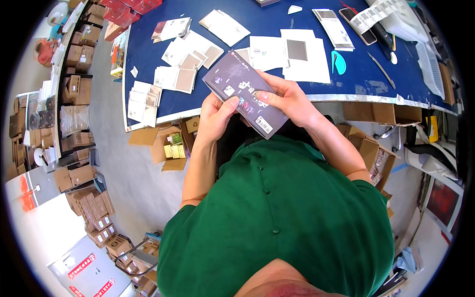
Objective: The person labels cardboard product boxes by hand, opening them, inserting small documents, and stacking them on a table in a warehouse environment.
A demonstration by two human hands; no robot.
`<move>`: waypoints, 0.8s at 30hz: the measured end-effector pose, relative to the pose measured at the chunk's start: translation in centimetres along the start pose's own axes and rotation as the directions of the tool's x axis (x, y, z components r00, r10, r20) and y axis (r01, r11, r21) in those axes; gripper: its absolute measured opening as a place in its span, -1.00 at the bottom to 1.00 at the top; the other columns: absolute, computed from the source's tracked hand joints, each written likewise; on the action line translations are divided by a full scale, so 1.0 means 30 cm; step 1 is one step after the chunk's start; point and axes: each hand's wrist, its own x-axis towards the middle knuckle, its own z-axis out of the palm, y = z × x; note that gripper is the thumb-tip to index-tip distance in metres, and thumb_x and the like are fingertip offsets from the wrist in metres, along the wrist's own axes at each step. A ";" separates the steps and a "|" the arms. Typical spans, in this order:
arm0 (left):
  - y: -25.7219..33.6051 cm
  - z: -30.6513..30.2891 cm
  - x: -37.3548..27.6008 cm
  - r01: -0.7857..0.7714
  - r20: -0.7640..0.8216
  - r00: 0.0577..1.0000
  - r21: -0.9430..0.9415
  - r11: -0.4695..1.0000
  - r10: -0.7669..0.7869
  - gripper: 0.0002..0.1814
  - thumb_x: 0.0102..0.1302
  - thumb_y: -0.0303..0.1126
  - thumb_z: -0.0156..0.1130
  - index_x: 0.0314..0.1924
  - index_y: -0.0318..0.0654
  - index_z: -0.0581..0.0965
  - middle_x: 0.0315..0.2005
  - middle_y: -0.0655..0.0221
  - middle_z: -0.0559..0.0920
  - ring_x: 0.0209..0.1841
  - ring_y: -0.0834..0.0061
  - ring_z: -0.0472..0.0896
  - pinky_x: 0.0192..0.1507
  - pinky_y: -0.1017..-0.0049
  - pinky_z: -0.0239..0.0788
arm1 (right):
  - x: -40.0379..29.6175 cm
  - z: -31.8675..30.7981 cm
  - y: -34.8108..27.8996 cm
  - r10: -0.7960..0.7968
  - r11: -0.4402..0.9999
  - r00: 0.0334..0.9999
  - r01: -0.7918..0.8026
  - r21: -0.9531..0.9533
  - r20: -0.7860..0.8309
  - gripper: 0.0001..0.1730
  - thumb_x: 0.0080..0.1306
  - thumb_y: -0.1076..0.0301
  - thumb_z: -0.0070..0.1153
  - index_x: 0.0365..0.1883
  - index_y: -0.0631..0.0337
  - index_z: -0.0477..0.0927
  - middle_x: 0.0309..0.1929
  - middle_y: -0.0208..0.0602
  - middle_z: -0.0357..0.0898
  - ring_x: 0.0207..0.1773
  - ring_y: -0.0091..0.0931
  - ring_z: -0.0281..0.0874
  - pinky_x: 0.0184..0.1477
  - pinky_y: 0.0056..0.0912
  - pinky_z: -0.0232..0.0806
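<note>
A flat dark printed box (pixel 245 92) with pictures, writing and a barcode label is held tilted between my two hands, just over the table's near edge. Along its lower left side, my left hand (pixel 215 115) grips it with the thumb resting on the printed face. My right hand (pixel 285 96) holds the upper right side, thumb pressed on the face and fingers behind. Beyond the box lie white sheets (pixel 267 52), partly covered by it, and a white sheet with a grey square (pixel 297 50). Small stacks of white packets (pixel 176 78) spread to the left.
A teal cutter (pixel 338 63), tweezers (pixel 382 70), a phone (pixel 358 26) and a label strip (pixel 374 15) lie on the blue table (pixel 230 11) at right. Open cardboard boxes (pixel 157 148) stand below its edge. Shelves of cartons (pixel 79 52) line the left.
</note>
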 end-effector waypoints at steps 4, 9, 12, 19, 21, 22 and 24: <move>-0.007 -0.023 0.003 0.030 0.052 0.998 -0.019 0.999 -0.029 -0.60 0.37 -0.41 0.12 0.15 -0.43 0.38 0.00 0.19 0.58 0.00 0.40 0.59 0.03 0.33 0.47 | 0.000 -0.007 -0.002 0.044 0.997 0.999 -0.044 0.057 0.005 -0.41 0.40 0.44 0.07 0.39 0.29 0.26 0.19 -0.27 0.50 0.14 -0.62 0.45 0.18 -0.52 0.33; -0.031 0.001 0.048 0.026 -0.150 0.988 -0.129 0.991 -0.046 -0.69 0.42 -0.37 0.07 0.09 -0.36 0.45 -0.03 0.22 0.60 -0.02 0.36 0.60 -0.01 0.30 0.47 | 0.017 -0.060 0.061 -0.302 0.820 0.952 0.229 -0.524 -0.057 -0.40 0.37 0.31 0.15 0.35 0.21 0.34 0.12 -0.18 0.56 0.20 -0.51 0.45 0.21 -0.39 0.30; -0.004 -0.012 0.076 0.022 -0.348 0.930 -0.270 0.963 -0.118 -0.62 0.48 -0.16 -0.02 0.15 -0.20 0.43 -0.01 0.37 0.61 -0.02 0.48 0.59 -0.05 0.36 0.43 | -0.008 -0.235 -0.070 -0.464 0.559 0.875 0.166 -0.812 -0.141 -0.62 0.35 0.36 0.13 0.13 0.17 0.55 -0.05 -0.17 0.61 0.04 -0.32 0.57 0.23 -0.32 0.27; 0.019 -0.108 0.111 -0.119 -0.295 0.956 -0.385 0.915 0.000 -0.61 0.40 -0.37 0.00 0.21 -0.24 0.36 0.08 0.26 0.53 0.13 0.33 0.51 0.14 0.23 0.36 | -0.303 -0.913 -0.262 -0.808 -0.134 0.416 -0.819 -0.557 -0.417 -0.66 0.20 0.13 0.25 -0.17 0.16 0.64 -0.14 -0.19 0.58 -0.02 -0.20 0.51 -0.02 -0.11 0.37; 0.014 -0.146 0.114 -0.124 -0.284 0.959 -0.451 0.884 -0.010 -0.59 0.39 -0.38 -0.01 0.22 -0.25 0.34 0.10 0.25 0.52 0.16 0.31 0.48 0.16 0.19 0.34 | -0.373 -1.019 -0.197 -0.707 -0.095 0.505 -0.761 -0.642 -0.494 -0.78 0.21 0.20 0.23 -0.30 0.15 0.61 -0.18 -0.20 0.54 -0.02 -0.21 0.49 -0.02 -0.15 0.36; 0.010 -0.149 0.107 -0.133 -0.282 0.959 -0.440 0.888 0.004 -0.59 0.42 -0.32 -0.02 0.23 -0.25 0.35 0.09 0.26 0.53 0.15 0.31 0.49 0.19 0.19 0.31 | -0.380 -0.995 -0.198 -0.715 -0.164 0.550 -0.731 -0.662 -0.431 -0.82 0.22 0.24 0.21 -0.38 0.15 0.58 -0.25 -0.21 0.51 -0.07 -0.21 0.48 -0.06 -0.12 0.35; 0.019 -0.133 0.112 -0.120 -0.267 0.964 -0.493 0.862 -0.018 -0.58 0.45 -0.25 -0.05 0.24 -0.24 0.36 0.09 0.24 0.54 0.16 0.31 0.49 0.21 0.21 0.30 | -0.401 -0.983 -0.178 -0.738 -0.168 0.561 -0.691 -0.703 -0.376 -0.87 0.26 0.31 0.15 -0.39 0.17 0.54 -0.30 -0.21 0.48 -0.11 -0.20 0.47 -0.10 -0.10 0.35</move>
